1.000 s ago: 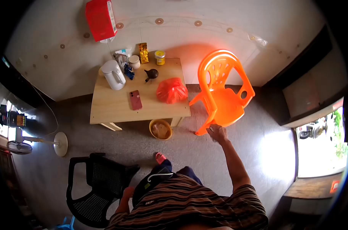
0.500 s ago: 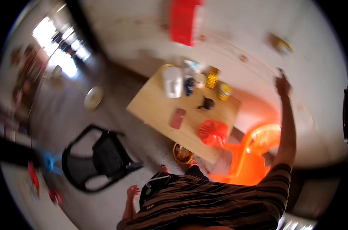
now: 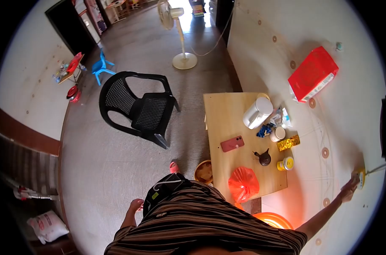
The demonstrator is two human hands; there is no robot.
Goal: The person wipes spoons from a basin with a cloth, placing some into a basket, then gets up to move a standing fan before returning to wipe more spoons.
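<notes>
My right hand (image 3: 350,188) reaches out to the wall at the far right. Its fingers, loosely stretched, are at the edge of a small yellow-and-white item (image 3: 361,178) on the wall, from which a grey cord runs; contact is unclear. Low beside my striped shirt hangs my left hand (image 3: 136,205), holding nothing, its fingers loosely bent and partly apart. On the wooden table (image 3: 225,114) are a pink-red phone (image 3: 232,144), a red plastic bag (image 3: 243,184), a small dark teapot (image 3: 264,157), a white electric kettle (image 3: 258,112) and a yellow-labelled jar (image 3: 285,164).
A black plastic armchair (image 3: 138,106) stands left of the table. Beyond it are a standing fan (image 3: 184,60) and a blue child's chair (image 3: 101,67). A basin (image 3: 203,171) is by the table's near side, and an orange chair (image 3: 273,219) is partly hidden by my shirt.
The view has turned left, so table and armchair appear rotated. My right hand has come up close to the yellow-and-white wall item. My left hand still hangs low.
</notes>
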